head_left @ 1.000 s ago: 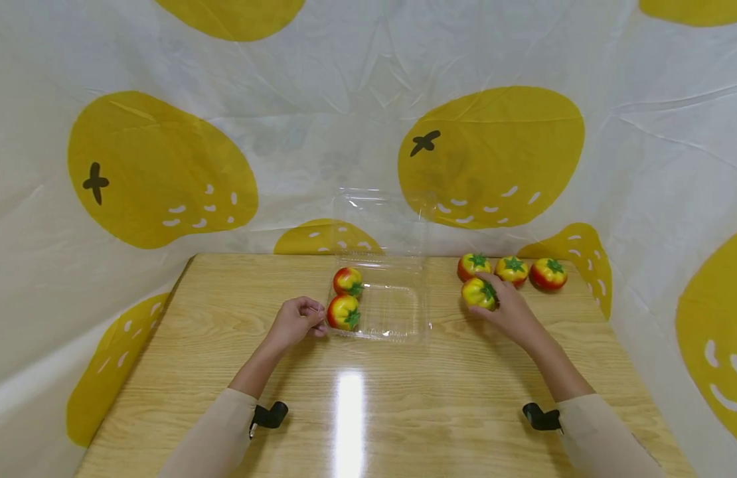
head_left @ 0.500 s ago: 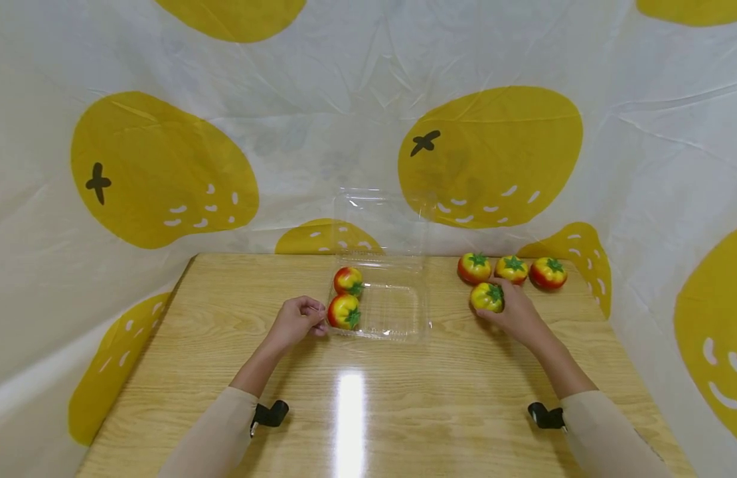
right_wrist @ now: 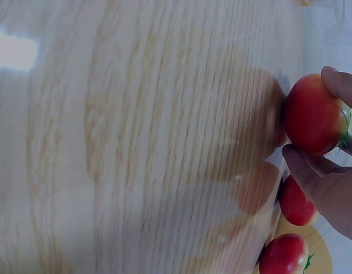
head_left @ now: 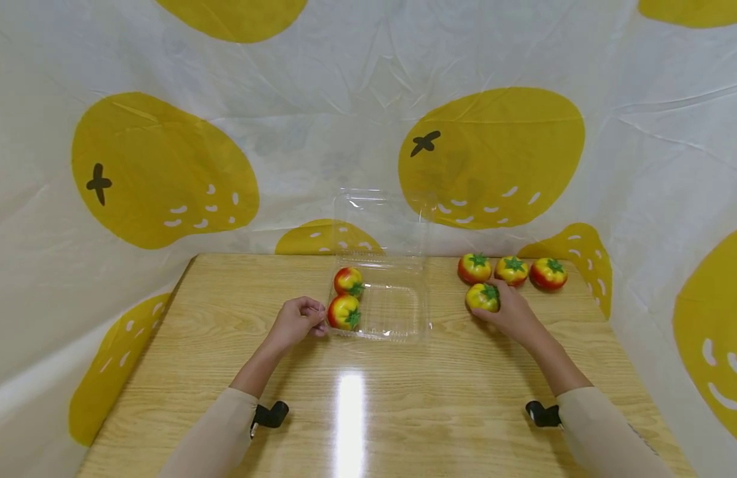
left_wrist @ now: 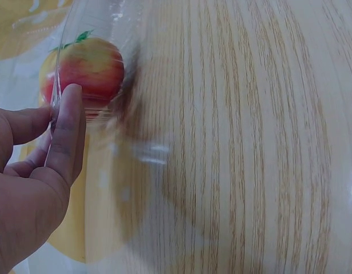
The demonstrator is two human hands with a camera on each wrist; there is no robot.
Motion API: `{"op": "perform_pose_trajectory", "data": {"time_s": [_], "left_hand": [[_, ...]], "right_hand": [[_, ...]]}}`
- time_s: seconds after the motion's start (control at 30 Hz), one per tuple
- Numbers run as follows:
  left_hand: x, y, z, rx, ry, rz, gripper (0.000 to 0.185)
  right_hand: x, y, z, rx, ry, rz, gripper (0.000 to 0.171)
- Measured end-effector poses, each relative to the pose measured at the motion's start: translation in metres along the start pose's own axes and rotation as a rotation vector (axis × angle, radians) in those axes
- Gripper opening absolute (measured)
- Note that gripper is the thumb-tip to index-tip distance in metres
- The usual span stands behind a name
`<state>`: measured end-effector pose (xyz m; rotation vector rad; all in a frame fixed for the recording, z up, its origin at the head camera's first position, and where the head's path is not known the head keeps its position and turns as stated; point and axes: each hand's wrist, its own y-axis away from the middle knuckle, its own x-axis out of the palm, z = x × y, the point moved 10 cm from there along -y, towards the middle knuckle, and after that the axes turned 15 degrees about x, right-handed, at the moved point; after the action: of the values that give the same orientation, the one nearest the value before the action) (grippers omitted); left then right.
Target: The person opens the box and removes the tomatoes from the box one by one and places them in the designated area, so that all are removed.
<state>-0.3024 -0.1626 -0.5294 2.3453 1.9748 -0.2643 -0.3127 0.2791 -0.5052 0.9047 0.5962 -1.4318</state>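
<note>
My left hand [head_left: 297,321] pinches the near left rim of a clear plastic clamshell box [head_left: 398,311], its lid [head_left: 380,219] standing up at the back; the left wrist view shows thumb and fingers on either side of the thin edge. Inside along the left wall sit two red-yellow toy tomatoes, a far one [head_left: 347,280] and a near one [head_left: 341,311]. To the right of the box, my right hand [head_left: 514,315] grips another toy tomato [head_left: 481,299], with thumb and fingers around it. In the right wrist view this tomato [right_wrist: 313,117] shows its red side.
Behind the held tomato, three more toy tomatoes line the table's back edge: a left one [head_left: 473,269], a middle one [head_left: 512,269] and a right one [head_left: 548,273]. A fruit-printed cloth [head_left: 327,153] hangs behind and beside the wooden table [head_left: 428,398].
The right hand with its tomato shifted slightly right and toward me, then a little back left. The left hand, the box and the other tomatoes stayed in place.
</note>
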Motion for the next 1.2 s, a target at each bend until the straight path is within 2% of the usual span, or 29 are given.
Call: {"op": "perform_pose_trajectory", "data": {"time_s": [0.3,0.67,1.0,1.2], "left_hand": [[0.000,0.001,0.002,-0.007,-0.004,-0.001,0.014],[0.000,0.002,0.000,-0.001,-0.011,0.002,0.015],[0.001,0.001,-0.001,-0.009,-0.002,-0.008,0.015],[0.001,0.002,-0.002,-0.009,-0.001,-0.006,0.015]], "right_hand": [[0.005,0.001,0.000,0.035,-0.026,0.026,0.087],[0.006,0.005,0.002,0.033,-0.033,0.039,0.093],[0.008,0.002,-0.007,0.051,-0.037,0.062,0.102],[0.005,0.005,-0.006,0.045,-0.045,0.064,0.100]]}}
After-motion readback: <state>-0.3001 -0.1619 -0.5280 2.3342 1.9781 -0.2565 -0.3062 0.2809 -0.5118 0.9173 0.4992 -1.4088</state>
